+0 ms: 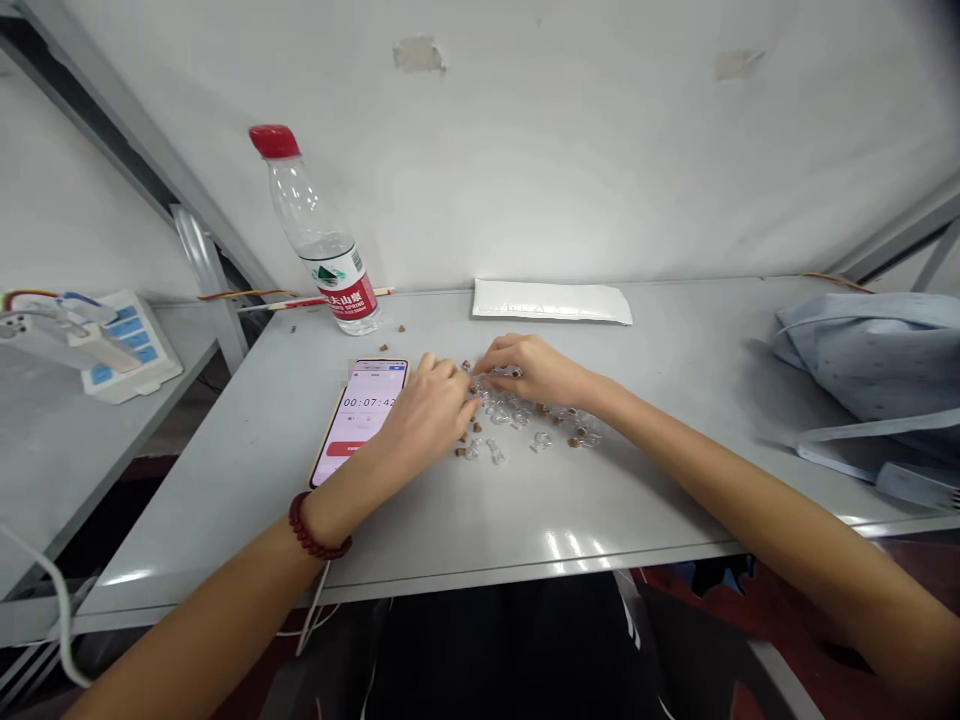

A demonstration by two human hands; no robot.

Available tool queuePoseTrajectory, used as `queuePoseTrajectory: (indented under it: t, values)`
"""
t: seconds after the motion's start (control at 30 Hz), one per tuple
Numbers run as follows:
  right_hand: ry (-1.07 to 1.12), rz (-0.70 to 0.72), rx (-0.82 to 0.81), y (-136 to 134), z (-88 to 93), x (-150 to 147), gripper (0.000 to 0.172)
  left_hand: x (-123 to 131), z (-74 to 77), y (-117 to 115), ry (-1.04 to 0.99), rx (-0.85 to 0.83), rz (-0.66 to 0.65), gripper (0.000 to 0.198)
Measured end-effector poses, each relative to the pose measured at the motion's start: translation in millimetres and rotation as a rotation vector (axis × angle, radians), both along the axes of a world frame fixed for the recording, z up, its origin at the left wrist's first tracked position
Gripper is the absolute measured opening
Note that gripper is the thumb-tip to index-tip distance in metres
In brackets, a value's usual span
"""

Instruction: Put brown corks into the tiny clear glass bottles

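Observation:
A loose pile of tiny clear glass-like bottles and small brown cork stoppers lies spread on the grey desk. My left hand, with a dark red bead bracelet on its wrist, is at the pile's left edge, its fingers curled and partly hidden. Over the far side of the pile, my right hand has its thumb and fingers bent together. A clear piece with a brown spot shows beneath those fingers. What either hand's fingertips hold is too small and covered to make out. The two hands are close together but apart.
A phone showing a running timer lies beside my left forearm. Behind it stands a red-capped water bottle. A white flat packet rests near the wall. Folded blue-grey cloth is at the right, a power strip at the left.

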State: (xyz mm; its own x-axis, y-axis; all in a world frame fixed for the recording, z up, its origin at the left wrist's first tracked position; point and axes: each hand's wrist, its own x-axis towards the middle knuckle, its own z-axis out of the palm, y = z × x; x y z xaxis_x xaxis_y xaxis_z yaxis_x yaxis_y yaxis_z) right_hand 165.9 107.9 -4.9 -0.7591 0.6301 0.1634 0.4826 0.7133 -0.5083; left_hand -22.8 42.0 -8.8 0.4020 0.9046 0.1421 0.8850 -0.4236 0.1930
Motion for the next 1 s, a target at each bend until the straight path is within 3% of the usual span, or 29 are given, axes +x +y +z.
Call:
queuePoseTrajectory:
  t: [0.27,0.67,0.9,1.0]
  values:
    - [-0.048,0.026,0.05,-9.8,-3.1,1.4,0.016,7.1,1.0,-1.8,0.019,-0.001,-0.007,0.028]
    - [-0.148,-0.011,0.084,-20.5,3.1,-2.1,0.018,3.4,17.1,-6.3,-0.094,-0.058,0.037,0.023]
    - [-0.087,-0.027,0.067,-14.6,2.8,0.4,0.019,-6.1,24.8,-5.8,-0.132,-0.087,0.089,0.013]
    - [0.005,-0.04,0.077,-3.6,4.2,-3.7,0.027,-14.7,30.3,-4.5,-0.151,-0.105,0.098,0.02]
